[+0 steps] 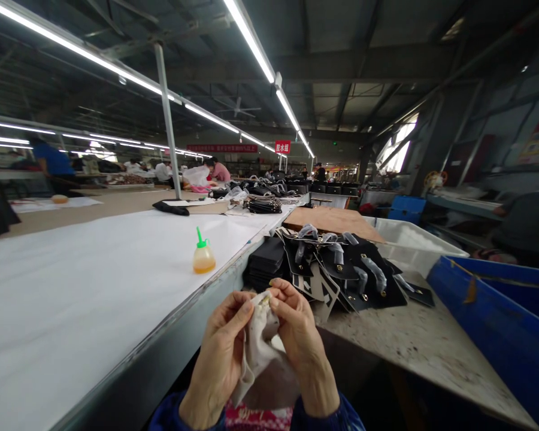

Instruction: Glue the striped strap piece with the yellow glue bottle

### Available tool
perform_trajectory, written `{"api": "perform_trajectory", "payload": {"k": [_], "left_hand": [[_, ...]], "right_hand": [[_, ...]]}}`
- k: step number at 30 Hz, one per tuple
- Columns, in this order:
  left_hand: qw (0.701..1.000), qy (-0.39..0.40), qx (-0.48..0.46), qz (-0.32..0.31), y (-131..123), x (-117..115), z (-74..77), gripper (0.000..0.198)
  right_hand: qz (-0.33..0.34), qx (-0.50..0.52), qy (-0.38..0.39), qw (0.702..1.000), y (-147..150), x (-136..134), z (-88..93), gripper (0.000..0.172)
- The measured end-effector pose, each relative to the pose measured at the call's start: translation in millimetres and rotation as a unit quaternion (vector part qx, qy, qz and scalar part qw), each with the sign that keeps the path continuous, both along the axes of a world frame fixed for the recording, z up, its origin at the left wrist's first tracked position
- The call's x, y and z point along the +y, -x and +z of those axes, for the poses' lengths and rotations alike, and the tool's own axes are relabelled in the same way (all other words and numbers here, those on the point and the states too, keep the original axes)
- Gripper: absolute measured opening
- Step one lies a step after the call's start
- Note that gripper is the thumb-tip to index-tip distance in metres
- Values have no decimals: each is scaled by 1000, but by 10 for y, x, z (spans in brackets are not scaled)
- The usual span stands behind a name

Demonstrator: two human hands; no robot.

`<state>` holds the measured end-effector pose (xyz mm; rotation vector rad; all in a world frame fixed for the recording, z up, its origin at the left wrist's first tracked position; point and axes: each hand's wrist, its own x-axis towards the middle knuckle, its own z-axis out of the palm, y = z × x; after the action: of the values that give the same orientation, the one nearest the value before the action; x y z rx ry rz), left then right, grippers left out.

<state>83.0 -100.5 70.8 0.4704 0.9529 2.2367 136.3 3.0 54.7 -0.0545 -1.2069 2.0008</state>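
1. At 6 o'clock in the view, your left hand (224, 338) and right hand (300, 329) are side by side, holding an off-white cloth (258, 344).
2. Left grip: closed, thumb and fingers pinching the cloth's upper edge. Right grip: same, closed on that edge just beside it. Yellowish patch shows at the pinch; the rest hangs down in folds.
3. From your hands, 10 to 11 o'clock: bottle (204, 260), green spout, amber liquid, upright on the white-covered tabletop (94, 287).
4. 12 o'clock: stack of black pieces (266, 258).
5. 1 to 2 o'clock: heap of black panels (330, 269), plastic-wrapped handles, on a stained tabletop (435, 329).
6. 3 o'clock: blue bin (485, 305).
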Motion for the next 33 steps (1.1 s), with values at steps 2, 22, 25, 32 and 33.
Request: {"api": "perform_trajectory", "payload": {"k": [2,22,25,32,33], "left_hand": [[1000,-3,6,19,0,-21,6,28],[965,4,210,156,-100,-324,29,11],[967,-1,205,153,-113,-332,47,10],[981,-43,145,125,-118,-318,83,28],[983,-47,127,124,-108,-303,77,31]], "right_hand": [[49,-2,10,999,-25,40,-15,37],[-187,107,-340,916,-8,-250,-58,19],[-155,112,-322,927,4,-253,-68,21],[-86,114,-258,956,40,-283,-117,20],[-78,110,-250,959,44,-295,-121,19]]}}
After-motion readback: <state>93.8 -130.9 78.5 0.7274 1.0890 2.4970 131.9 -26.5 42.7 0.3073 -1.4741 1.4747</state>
